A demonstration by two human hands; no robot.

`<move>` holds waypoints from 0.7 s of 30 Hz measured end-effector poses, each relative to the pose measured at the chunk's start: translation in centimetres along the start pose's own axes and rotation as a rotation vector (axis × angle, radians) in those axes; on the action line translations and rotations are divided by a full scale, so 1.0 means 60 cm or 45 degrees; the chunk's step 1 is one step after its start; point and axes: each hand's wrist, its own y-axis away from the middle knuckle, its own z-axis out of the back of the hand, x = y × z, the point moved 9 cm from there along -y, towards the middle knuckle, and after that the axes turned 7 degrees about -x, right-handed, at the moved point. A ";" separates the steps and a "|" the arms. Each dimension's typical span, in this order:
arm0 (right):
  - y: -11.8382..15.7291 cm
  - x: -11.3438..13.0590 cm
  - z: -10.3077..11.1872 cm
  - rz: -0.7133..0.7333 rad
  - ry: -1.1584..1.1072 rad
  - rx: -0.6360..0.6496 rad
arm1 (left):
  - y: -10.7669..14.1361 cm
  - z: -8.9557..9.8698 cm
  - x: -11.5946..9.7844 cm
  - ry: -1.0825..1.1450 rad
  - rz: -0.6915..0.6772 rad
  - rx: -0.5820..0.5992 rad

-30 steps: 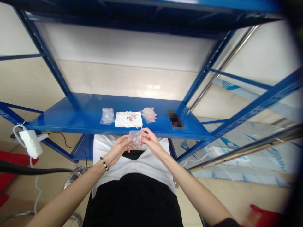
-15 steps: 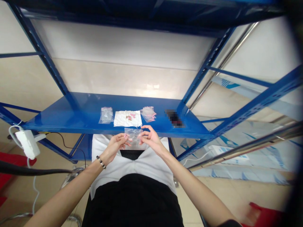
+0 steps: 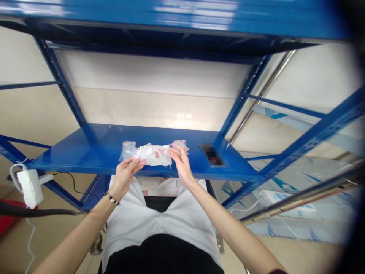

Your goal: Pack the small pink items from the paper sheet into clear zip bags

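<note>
My left hand (image 3: 127, 173) is closed on the lower edge of a clear plastic zip bag (image 3: 143, 152), which lies tilted over the left part of a crumpled white paper sheet (image 3: 162, 160). Small pink and brown pieces (image 3: 157, 153) rest on that sheet, too small to name. With fingers stretched out and apart, my right hand (image 3: 181, 164) hovers by the sheet's right edge and holds nothing that I can see. Behind its fingertips, a pile of clear bags with pink edges (image 3: 180, 144) is partly covered. More clear zip bags (image 3: 128, 149) lie left of the sheet.
Everything sits on a blue metal shelf (image 3: 99, 150), with a blurred-out dark object (image 3: 212, 155) at its right. Another blue shelf (image 3: 128, 19) hangs above. A white power strip (image 3: 29, 188) is at the left post, with a cable hanging down.
My left hand has carried the clear bag from in front of the shelf edge up and left over the sheet. My right hand has let go of the bag and reached forward.
</note>
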 end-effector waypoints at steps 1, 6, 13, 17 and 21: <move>-0.027 -0.014 -0.007 0.001 0.049 -0.041 | -0.016 0.003 -0.010 -0.017 -0.019 -0.036; -0.129 -0.087 -0.047 -0.067 0.339 -0.214 | -0.077 -0.005 -0.024 -0.214 0.038 -0.079; -0.139 -0.094 -0.086 0.130 0.779 -0.126 | -0.110 -0.001 -0.020 -0.424 0.063 -0.013; -0.136 -0.092 -0.098 0.204 0.893 -0.049 | -0.116 -0.007 -0.021 -0.412 0.074 -0.016; -0.130 -0.087 -0.110 0.280 0.963 0.024 | -0.118 -0.024 -0.029 -0.434 0.112 -0.010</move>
